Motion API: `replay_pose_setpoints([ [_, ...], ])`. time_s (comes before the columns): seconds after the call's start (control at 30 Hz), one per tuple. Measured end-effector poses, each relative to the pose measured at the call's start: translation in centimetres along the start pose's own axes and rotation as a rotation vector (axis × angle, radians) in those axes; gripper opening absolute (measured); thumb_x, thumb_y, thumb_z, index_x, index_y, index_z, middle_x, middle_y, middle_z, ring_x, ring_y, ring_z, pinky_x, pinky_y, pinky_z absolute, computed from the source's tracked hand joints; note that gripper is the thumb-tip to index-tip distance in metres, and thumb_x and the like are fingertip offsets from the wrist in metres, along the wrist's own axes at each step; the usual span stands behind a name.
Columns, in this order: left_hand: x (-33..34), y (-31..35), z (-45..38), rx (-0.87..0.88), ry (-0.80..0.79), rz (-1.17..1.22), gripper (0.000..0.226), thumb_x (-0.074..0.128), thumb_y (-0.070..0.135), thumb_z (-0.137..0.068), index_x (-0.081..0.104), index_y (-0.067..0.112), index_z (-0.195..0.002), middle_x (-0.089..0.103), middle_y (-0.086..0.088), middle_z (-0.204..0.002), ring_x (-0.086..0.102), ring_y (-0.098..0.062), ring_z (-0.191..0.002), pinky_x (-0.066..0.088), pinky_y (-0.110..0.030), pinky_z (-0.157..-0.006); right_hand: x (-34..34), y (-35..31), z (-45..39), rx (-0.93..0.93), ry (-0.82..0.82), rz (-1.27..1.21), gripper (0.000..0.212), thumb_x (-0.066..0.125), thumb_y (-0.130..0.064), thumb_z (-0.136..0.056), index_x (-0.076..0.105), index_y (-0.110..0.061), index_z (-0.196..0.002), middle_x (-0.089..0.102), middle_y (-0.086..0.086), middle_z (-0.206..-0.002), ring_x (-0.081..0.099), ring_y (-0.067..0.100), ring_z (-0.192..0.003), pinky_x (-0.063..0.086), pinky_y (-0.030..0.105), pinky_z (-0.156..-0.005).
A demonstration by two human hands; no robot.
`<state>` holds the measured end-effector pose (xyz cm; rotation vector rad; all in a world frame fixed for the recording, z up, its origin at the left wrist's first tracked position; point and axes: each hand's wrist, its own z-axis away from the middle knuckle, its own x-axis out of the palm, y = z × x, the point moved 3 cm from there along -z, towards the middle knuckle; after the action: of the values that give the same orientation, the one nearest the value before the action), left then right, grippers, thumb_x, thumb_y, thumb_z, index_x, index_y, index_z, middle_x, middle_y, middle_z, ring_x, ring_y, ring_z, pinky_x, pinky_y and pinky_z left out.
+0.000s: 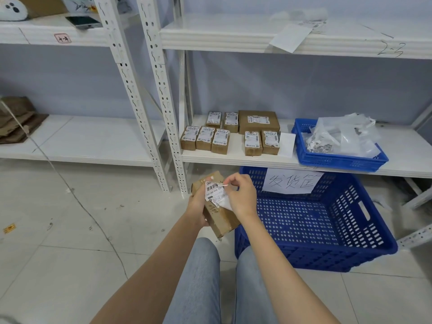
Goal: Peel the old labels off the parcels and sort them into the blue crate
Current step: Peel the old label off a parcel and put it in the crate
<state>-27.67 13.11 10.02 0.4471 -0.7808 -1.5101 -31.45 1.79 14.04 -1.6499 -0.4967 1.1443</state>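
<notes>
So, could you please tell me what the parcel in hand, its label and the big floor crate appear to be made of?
Parcel: brown cardboard, matte, apparently with tape bands. Label: thin white printed paper, likely adhesive, since it curls where the right hand peels it. Big floor crate: blue moulded plastic, slightly glossy, with perforated walls and floor.

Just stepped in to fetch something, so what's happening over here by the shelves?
A person is stripping a shipping label off a cardboard parcel. The left hand grips the parcel while the right hand pinches the label, which is partly lifted. The big blue crate on the floor beside them holds nothing visible. More labelled parcels wait on the low shelf.
</notes>
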Motion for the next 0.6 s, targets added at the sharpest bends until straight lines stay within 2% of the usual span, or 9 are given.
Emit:
replay_pose_setpoints([
  [0.07,0.1,0.0,0.0,-0.006,0.004,0.016,0.041,0.06,0.054,-0.089,0.066,0.018,-0.108,0.07,-0.006,-0.092,0.064,-0.02,-0.077,0.048,-0.031,-0.062,0.1,0.0,0.6,-0.055,0.014,0.035,0.015,0.06,-0.007,-0.089,0.059,-0.021,-0.085,0.056,-0.007,-0.105,0.052,0.014,-0.107,0.05,0.033,-0.081],
  [0.1,0.1,0.0,0.1,-0.003,0.016,0.028,0.038,0.058,0.051,-0.092,0.065,0.017,-0.106,0.07,-0.007,-0.091,0.064,-0.021,-0.077,0.048,-0.032,-0.062,0.2,-0.1,0.9,-0.086,0.028,0.055,0.013,0.062,-0.008,-0.088,0.058,-0.021,-0.085,0.057,-0.01,-0.102,0.05,0.012,-0.106,0.047,0.034,-0.084],
  [0.17,0.1,0.0,0.2,0.007,0.039,0.061,0.037,0.056,0.047,-0.095,0.064,0.015,-0.11,0.07,-0.008,-0.092,0.064,-0.023,-0.079,0.049,-0.035,-0.061,0.2,-0.4,1.5,-0.143,0.104,0.101,0.014,0.068,-0.012,-0.083,0.058,-0.022,-0.081,0.058,-0.015,-0.097,0.046,0.007,-0.104,0.035,0.028,-0.087],
  [0.27,0.2,-0.1,-0.1,0.006,0.041,0.101,0.054,0.063,0.056,-0.086,0.065,0.014,-0.121,0.071,-0.012,-0.111,0.068,-0.028,-0.091,0.054,-0.039,-0.064,0.4,-0.8,2.2,-0.207,0.205,0.186,0.015,0.071,-0.014,-0.078,0.059,-0.022,-0.075,0.062,-0.013,-0.088,0.05,0.006,-0.094,0.023,0.021,-0.079],
  [0.33,0.2,0.0,0.0,0.005,0.053,0.106,0.055,0.062,0.056,-0.086,0.065,0.014,-0.122,0.071,-0.011,-0.113,0.068,-0.029,-0.093,0.054,-0.04,-0.069,0.5,-0.9,2.6,-0.156,0.202,0.109,0.017,0.07,-0.011,-0.076,0.057,-0.022,-0.074,0.061,-0.012,-0.08,0.051,0.007,-0.083,0.026,0.018,-0.073],
  [0.43,0.2,-0.3,-0.2,-0.03,0.013,0.095,0.068,0.069,0.069,-0.071,0.07,0.016,-0.115,0.072,-0.011,-0.113,0.069,-0.03,-0.1,0.054,-0.041,-0.074,0.6,-0.9,3.0,-0.072,0.192,-0.014,0.02,0.065,-0.004,-0.077,0.056,-0.021,-0.073,0.054,-0.011,-0.073,0.048,0.007,-0.08,0.028,0.011,-0.068],
  [0.5,0.1,-0.5,-0.1,-0.038,0.015,0.075,0.068,0.066,0.07,-0.073,0.07,0.015,-0.113,0.073,-0.012,-0.11,0.068,-0.031,-0.1,0.054,-0.04,-0.073,0.7,-0.7,3.2,-0.016,0.178,-0.089,0.02,0.062,0.0,-0.078,0.056,-0.018,-0.07,0.051,-0.007,-0.072,0.046,0.007,-0.08,0.032,0.013,-0.062],
  [0.6,-0.1,-0.8,-0.3,-0.029,0.009,0.016,0.07,0.064,0.071,-0.076,0.069,0.013,-0.115,0.073,-0.012,-0.108,0.067,-0.03,-0.101,0.05,-0.046,-0.092,0.7,-0.2,3.2,0.079,0.16,-0.195,0.016,0.058,-0.001,-0.081,0.057,-0.013,-0.069,0.053,0.006,-0.077,0.044,0.008,-0.079,0.036,0.02,-0.061],
])
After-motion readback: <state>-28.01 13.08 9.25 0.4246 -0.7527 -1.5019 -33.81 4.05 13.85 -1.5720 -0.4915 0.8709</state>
